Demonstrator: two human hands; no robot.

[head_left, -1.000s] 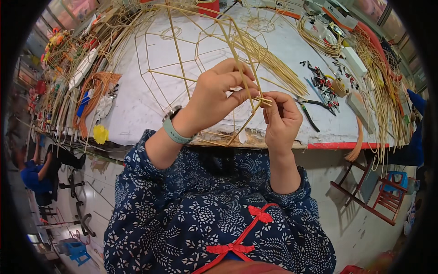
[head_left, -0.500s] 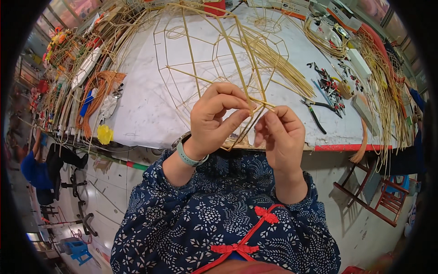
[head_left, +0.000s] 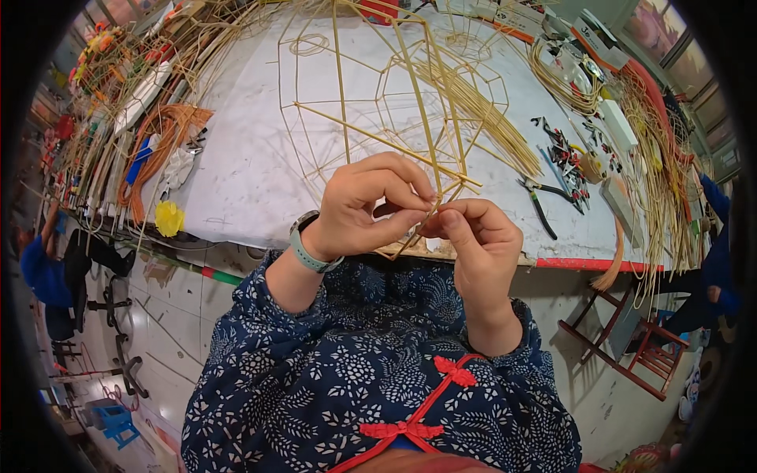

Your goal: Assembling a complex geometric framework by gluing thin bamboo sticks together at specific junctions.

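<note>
A large, open frame of thin bamboo strips (head_left: 341,79) stands over the white-covered table, its near lower corner in my hands. My left hand (head_left: 367,209) is closed in a pinch on a strip close to that corner. Right beside it, the thumb and forefinger of my right hand (head_left: 479,248) pinch the same joint, their tips almost touching the left fingertips. Whatever small binding may lie between the fingertips is hidden. A slanting bamboo stick (head_left: 378,142) crosses the frame just above both hands, its end poking out past the joint on the right.
Bundled bamboo sticks (head_left: 505,135) lie behind the frame. Black-and-green pliers (head_left: 541,211) and several smaller cutters (head_left: 569,169) rest to the right. Orange strands (head_left: 175,126) and a yellow flower (head_left: 169,218) sit at the left. A wooden chair (head_left: 662,355) stands at lower right.
My right hand has moved left and a little down, bringing its fingertips to the left hand's at the joint. The frame has shifted slightly right, and the slanting stick's end now sticks out freely.
</note>
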